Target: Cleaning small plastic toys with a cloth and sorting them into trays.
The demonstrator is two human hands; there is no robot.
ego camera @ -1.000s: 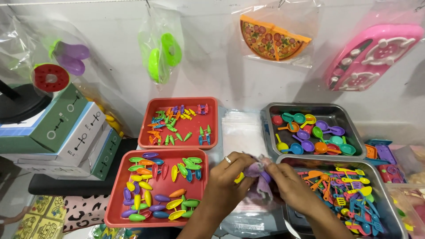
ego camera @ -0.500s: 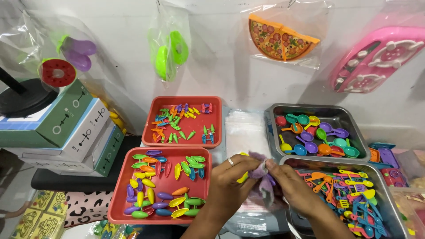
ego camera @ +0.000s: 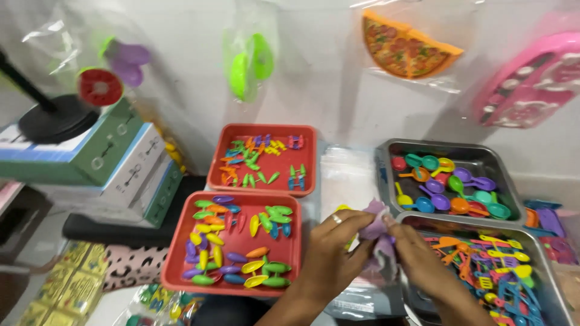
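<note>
My left hand point(ego camera: 331, 252) and my right hand point(ego camera: 417, 259) meet in front of me, both gripping a small clear plastic bag with purple toy pieces point(ego camera: 379, 235) inside; a yellow piece shows by the left fingers. A ring sits on one left finger. The hands hover between the near red tray point(ego camera: 179, 241) of coloured oval toy pieces and the near metal tray point(ego camera: 547, 271) of small toy utensils.
A far red tray point(ego camera: 308, 163) holds small coloured pieces, a far metal tray point(ego camera: 483, 154) holds toy spoons and pans. Clear bags point(ego camera: 347, 175) lie between the trays. Stacked boxes point(ego camera: 103, 169) stand left. Bagged toys, a pizza slice point(ego camera: 408, 48) among them, hang on the wall.
The camera has shifted slightly, so the scene sits a little lower and to the right. Both hands stay together on the small bag, with only slight finger movement.
</note>
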